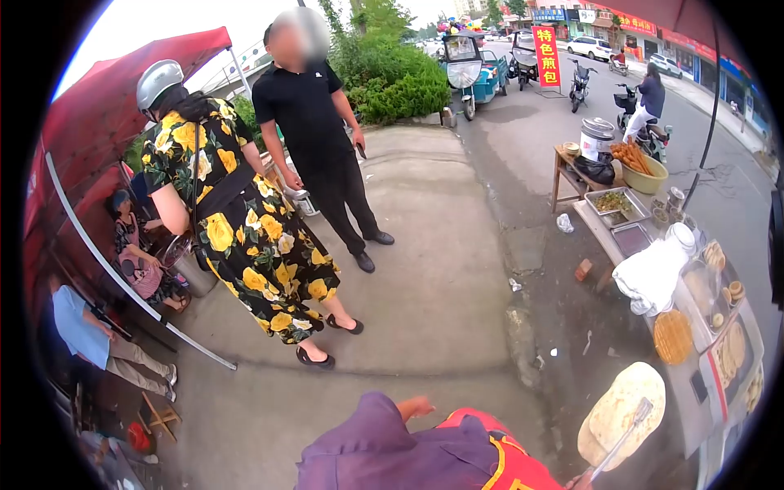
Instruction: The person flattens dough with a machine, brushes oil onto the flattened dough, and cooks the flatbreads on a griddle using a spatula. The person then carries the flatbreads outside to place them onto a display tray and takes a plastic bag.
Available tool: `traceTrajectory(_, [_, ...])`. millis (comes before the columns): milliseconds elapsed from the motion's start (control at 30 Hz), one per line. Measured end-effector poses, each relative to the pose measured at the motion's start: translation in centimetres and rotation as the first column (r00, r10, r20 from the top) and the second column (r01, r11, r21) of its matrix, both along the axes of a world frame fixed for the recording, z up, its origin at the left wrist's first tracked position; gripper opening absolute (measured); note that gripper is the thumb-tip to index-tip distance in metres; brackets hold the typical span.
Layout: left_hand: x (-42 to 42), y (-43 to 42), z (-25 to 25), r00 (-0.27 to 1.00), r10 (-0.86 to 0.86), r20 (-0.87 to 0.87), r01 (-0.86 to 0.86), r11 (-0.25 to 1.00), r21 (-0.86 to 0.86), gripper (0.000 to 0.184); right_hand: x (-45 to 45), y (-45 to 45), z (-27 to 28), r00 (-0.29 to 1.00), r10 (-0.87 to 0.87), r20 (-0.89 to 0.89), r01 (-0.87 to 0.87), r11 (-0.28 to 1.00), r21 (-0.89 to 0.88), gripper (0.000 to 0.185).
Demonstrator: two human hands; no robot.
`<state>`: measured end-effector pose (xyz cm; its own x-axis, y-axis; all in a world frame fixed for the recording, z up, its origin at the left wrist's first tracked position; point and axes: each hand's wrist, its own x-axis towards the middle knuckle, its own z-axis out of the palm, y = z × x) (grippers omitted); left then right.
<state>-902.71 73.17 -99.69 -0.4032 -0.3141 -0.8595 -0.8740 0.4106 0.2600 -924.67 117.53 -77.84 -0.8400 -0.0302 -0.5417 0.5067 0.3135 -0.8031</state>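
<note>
My right hand (581, 480), at the bottom edge and partly cut off, grips metal tongs (622, 434). Their tips are on a large pale flatbread (625, 412), which hangs beside the stall's lower end. The flatbread looks folded or doubled at its lower left. My left hand (418, 407) sticks out past the purple sleeve above the pavement, loosely closed, with nothing visible in it. A round golden bread (673, 337) lies on the stall table near a white cloth (653, 273).
A person in a flowered dress (245, 220) and a person in black (306, 122) stand ahead on the left. The table bears metal trays (618, 206), with a tub of fried sticks (643, 175) beyond. A brick (583, 269) lies beside it. Red canopies cover seated people at left.
</note>
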Motion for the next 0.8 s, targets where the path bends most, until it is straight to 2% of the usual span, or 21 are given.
traceTrajectory(100, [-3.6, 1.1, -1.6, 0.888, -0.430, -0.166, 0.389, 0.892, -0.231, 0.033, -4.4, 1.7, -0.8, 0.999, -0.044, 0.004, 0.045, 0.998, -0.033, 0.034])
traceTrajectory(200, [-10.7, 2.1, -0.9, 0.977, -0.062, -0.203, 0.047, 0.996, -0.078, 0.031, -9.0, 3.5, -2.0, 0.992, -0.124, -0.006, 0.123, 0.988, -0.091, 0.038])
traceTrajectory(267, [-12.8, 1.2, -4.4, 0.845, -0.304, -0.439, 0.194, 0.941, -0.279, 0.038, -10.6, 4.5, -3.2, 0.982, -0.188, -0.012, 0.183, 0.967, -0.176, 0.042])
traceTrajectory(300, [-14.3, 1.5, -6.5, 0.723, -0.447, -0.526, 0.284, 0.887, -0.363, 0.042, -11.4, 4.9, -3.6, 0.972, -0.234, -0.008, 0.226, 0.948, -0.223, 0.044])
traceTrajectory(333, [-16.1, 2.0, -5.5, 0.844, -0.206, -0.496, 0.147, 0.977, -0.155, 0.039, -11.8, 5.3, -3.6, 0.973, -0.230, -0.029, 0.217, 0.949, -0.228, 0.043])
traceTrajectory(367, [-19.5, 2.9, -3.1, 0.924, 0.023, -0.381, -0.011, 0.999, 0.034, 0.035, -13.1, 5.1, -3.1, 0.945, -0.326, 0.008, 0.320, 0.922, -0.218, 0.039])
traceTrajectory(433, [-25.6, 4.4, -2.0, 0.933, 0.072, -0.354, -0.022, 0.990, 0.142, 0.029, -16.5, 6.0, -2.9, 0.943, -0.332, -0.011, 0.325, 0.927, -0.185, 0.037])
traceTrajectory(467, [-26.8, 3.8, -4.0, 0.838, -0.098, -0.537, 0.168, 0.982, 0.082, 0.026, -17.0, 5.9, -1.9, 0.933, -0.361, -0.004, 0.354, 0.918, -0.177, 0.038])
traceTrajectory(500, [-28.6, 3.5, -5.3, 0.706, -0.283, -0.649, 0.338, 0.940, -0.043, 0.025, -18.5, 6.6, -2.0, 0.928, -0.373, 0.005, 0.366, 0.907, -0.210, 0.037])
traceTrajectory(533, [-30.2, 3.3, -6.6, 0.525, -0.443, -0.726, 0.452, 0.869, -0.203, 0.024, -19.9, 7.3, -2.3, 0.915, -0.404, -0.003, 0.394, 0.895, -0.211, 0.037])
traceTrajectory(567, [-31.2, 3.6, -6.3, 0.329, -0.610, -0.721, 0.515, 0.756, -0.404, 0.023, -20.2, 7.8, -2.7, 0.900, -0.435, 0.007, 0.425, 0.874, -0.236, 0.036])
traceTrajectory(633, [-37.0, 5.2, -6.8, 0.439, -0.545, -0.715, 0.495, 0.810, -0.314, 0.022, -23.7, 8.9, -3.0, 0.882, -0.470, 0.028, 0.465, 0.859, -0.213, 0.036])
traceTrajectory(667, [-39.4, 6.0, -7.0, 0.725, -0.316, -0.613, 0.380, 0.925, -0.027, 0.020, -25.3, 9.6, -3.5, 0.876, -0.482, 0.029, 0.476, 0.852, -0.219, 0.036])
traceTrajectory(700, [-40.5, 6.3, -6.9, 0.917, -0.076, -0.392, 0.171, 0.962, 0.213, 0.019, -25.9, 10.0, -3.5, 0.869, -0.494, 0.023, 0.486, 0.845, -0.225, 0.036])
traceTrajectory(767, [-44.6, 6.8, -6.3, 0.683, -0.238, -0.690, 0.425, 0.898, 0.110, 0.019, -30.4, 12.0, -3.4, 0.860, -0.511, 0.011, 0.499, 0.836, -0.229, 0.037])
traceTrajectory(800, [-46.4, 7.1, -6.5, 0.694, -0.183, -0.697, 0.387, 0.910, 0.147, 0.020, -32.0, 12.9, -3.2, 0.858, -0.513, 0.002, 0.500, 0.836, -0.227, 0.037])
